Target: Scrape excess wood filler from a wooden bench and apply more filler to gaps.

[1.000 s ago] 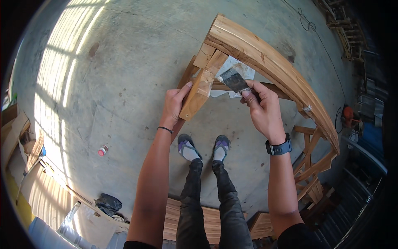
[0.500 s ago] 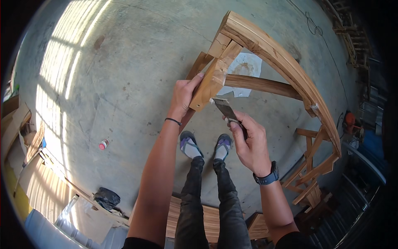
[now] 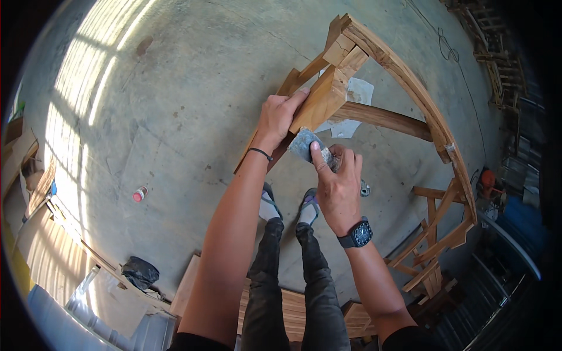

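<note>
A curved wooden furniture frame (image 3: 404, 70) stands in front of me, with a crossbar (image 3: 383, 120) joining its parts. My left hand (image 3: 281, 120) grips a thick wooden piece (image 3: 324, 96) at the frame's near end, thumb on top. In my right hand (image 3: 339, 190) is a putty knife (image 3: 303, 143), index finger pressed along its flat blade. The blade, smeared with pale filler, lies against the lower end of the wooden piece and covers that end. My right fingers hide most of the handle.
On the concrete floor lie a white sheet (image 3: 360, 93), a small jar with a red lid (image 3: 139, 194) and a black bag (image 3: 140, 272). A small tin (image 3: 365, 188) sits right of my right hand. Wooden planks (image 3: 287, 307) are behind my feet. Stacked wooden frames stand at far right.
My right hand has turned over, bringing the blade flat onto the end of the wooden piece. The frame's near end and my left hand have shifted slightly right. A small tin has come into sight.
</note>
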Tool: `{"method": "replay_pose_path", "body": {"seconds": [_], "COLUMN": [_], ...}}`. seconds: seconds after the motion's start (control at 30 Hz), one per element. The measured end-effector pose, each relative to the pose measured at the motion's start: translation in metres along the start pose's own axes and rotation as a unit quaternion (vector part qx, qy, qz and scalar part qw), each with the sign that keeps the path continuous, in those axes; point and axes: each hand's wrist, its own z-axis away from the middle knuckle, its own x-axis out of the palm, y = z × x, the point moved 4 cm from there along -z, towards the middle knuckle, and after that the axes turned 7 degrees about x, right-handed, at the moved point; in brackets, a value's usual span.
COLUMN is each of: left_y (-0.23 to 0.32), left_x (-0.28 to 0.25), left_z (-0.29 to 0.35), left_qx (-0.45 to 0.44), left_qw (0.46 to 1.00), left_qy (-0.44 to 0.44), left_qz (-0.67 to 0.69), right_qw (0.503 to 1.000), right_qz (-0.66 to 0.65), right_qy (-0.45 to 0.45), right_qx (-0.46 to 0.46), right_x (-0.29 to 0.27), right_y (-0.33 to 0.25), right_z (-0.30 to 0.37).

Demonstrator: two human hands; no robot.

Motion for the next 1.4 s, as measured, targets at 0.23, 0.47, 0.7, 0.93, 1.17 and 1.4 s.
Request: {"method": "replay_pose_path", "body": {"seconds": [0.23, 0.47, 0.7, 0.93, 1.17, 1.4], "left_y": [0.003, 0.011, 0.019, 0.016, 0.017, 0.021], "left_x": [-0.001, 0.006, 0.010, 0.013, 0.014, 0.012], "left_z": [-0.003, -0.002, -0.004, -0.008, -0.006, -0.005], "left_qx": [0.037, 0.013, 0.041, 0.009, 0.026, 0.081], "left_qw": [0.999, 0.999, 0.998, 0.999, 0.998, 0.989], "left_qy": [-0.001, -0.015, -0.004, -0.008, -0.038, -0.034], "left_qz": [-0.017, -0.026, -0.047, -0.043, -0.047, -0.118], "right_qw": [0.994, 0.995, 0.993, 0.996, 0.994, 0.998], "right_qz": [0.093, 0.009, -0.081, -0.016, -0.064, 0.009], "right_qy": [-0.017, -0.009, 0.091, 0.090, 0.076, 0.056], "right_qx": [0.059, 0.098, 0.003, -0.024, -0.036, -0.029], "right_x": [-0.005, -0.025, -0.026, -0.019, -0.025, -0.029], "right_y": [-0.027, -0.025, 0.005, 0.003, 0.013, 0.002], "right_z": [0.005, 0.006, -0.008, -0.012, -0.008, -0.010]}}
